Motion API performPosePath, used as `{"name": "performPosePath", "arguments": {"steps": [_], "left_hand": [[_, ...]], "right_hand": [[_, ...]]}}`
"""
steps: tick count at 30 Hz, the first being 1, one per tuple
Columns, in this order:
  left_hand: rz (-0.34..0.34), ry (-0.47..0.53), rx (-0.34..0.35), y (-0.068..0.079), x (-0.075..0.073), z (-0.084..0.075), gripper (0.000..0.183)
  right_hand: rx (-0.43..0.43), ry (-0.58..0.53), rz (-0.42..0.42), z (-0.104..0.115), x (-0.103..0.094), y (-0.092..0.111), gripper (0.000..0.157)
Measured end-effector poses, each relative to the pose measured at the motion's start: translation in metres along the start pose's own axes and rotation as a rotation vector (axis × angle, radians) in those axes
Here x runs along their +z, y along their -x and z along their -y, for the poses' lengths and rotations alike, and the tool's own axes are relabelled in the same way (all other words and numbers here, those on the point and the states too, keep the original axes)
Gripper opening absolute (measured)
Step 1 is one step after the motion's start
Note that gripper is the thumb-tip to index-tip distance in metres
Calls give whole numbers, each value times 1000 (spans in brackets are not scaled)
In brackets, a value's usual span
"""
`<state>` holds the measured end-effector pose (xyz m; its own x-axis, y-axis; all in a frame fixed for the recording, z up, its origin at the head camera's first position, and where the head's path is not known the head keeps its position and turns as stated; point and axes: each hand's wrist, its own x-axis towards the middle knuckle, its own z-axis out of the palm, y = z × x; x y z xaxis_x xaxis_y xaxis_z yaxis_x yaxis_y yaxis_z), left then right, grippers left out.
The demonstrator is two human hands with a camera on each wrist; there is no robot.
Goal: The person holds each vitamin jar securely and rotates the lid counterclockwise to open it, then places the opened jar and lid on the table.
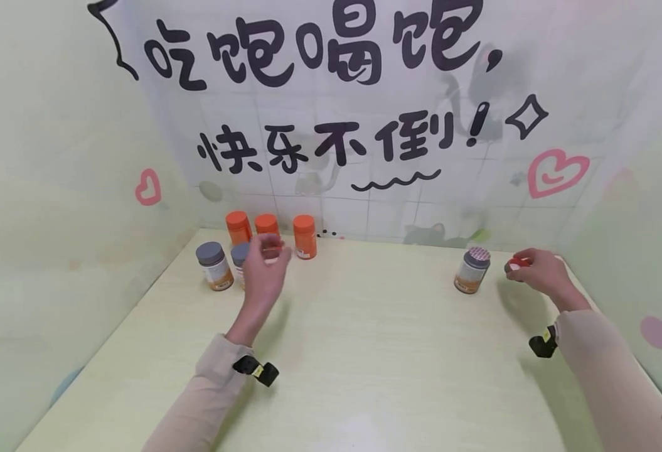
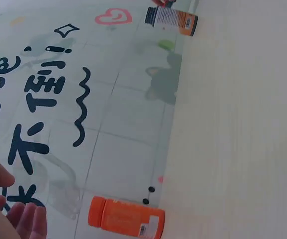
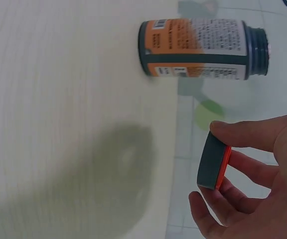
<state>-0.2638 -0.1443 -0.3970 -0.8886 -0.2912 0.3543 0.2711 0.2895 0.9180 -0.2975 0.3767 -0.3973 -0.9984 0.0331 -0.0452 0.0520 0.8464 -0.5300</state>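
My right hand point(image 1: 548, 276) pinches a dark grey cap with a red face point(image 3: 213, 160) between thumb and fingers, held above the table. To its left an uncapped jar point(image 1: 470, 273) stands upright, grey at the neck with an orange and white label. A patterned seal covers its mouth, and screw threads point(image 3: 258, 51) show. My left hand point(image 1: 265, 270) hovers at the back left with its fingers loosely bent and no object visible between them. It partly hides a grey-capped jar point(image 1: 239, 252) and an orange jar point(image 1: 266, 222).
Another grey-capped jar point(image 1: 214, 270) stands at the far left. Two more orange jars, one at the left point(image 1: 238, 227) and one to the right of my left hand point(image 1: 305, 238), stand near the back wall point(image 1: 364, 220). Side walls flank the pale table point(image 1: 364, 351).
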Motion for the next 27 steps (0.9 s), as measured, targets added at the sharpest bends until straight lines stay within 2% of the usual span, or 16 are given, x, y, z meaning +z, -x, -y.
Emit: {"name": "performPosePath", "arguments": {"steps": [3, 5, 8, 11, 14, 22, 25, 27], "left_hand": [[-179, -57, 142, -6, -13, 0, 26], [-279, -93, 192, -9, -19, 2, 27], [-401, -142, 200, -11, -22, 8, 36], [-479, -195, 183, -14, -24, 15, 45], [-498, -239, 171, -16, -23, 22, 50], [-424, -290, 87, -17, -23, 38, 59], [-404, -302, 65, -18, -24, 44, 59], [-383, -297, 54, -19, -26, 47, 57]], "right_hand": [[-11, 39, 56, -7, 7, -11, 63], [-10, 69, 88, -12, 11, -15, 62], [-6, 108, 135, -18, 15, -18, 63], [-9, 124, 155, -23, 21, -19, 64], [-12, 131, 159, -28, 25, -18, 64], [-32, 147, 196, -28, 19, -20, 87], [-26, 115, 149, -22, 13, -15, 87], [-31, 89, 79, -16, 10, -8, 85]]}}
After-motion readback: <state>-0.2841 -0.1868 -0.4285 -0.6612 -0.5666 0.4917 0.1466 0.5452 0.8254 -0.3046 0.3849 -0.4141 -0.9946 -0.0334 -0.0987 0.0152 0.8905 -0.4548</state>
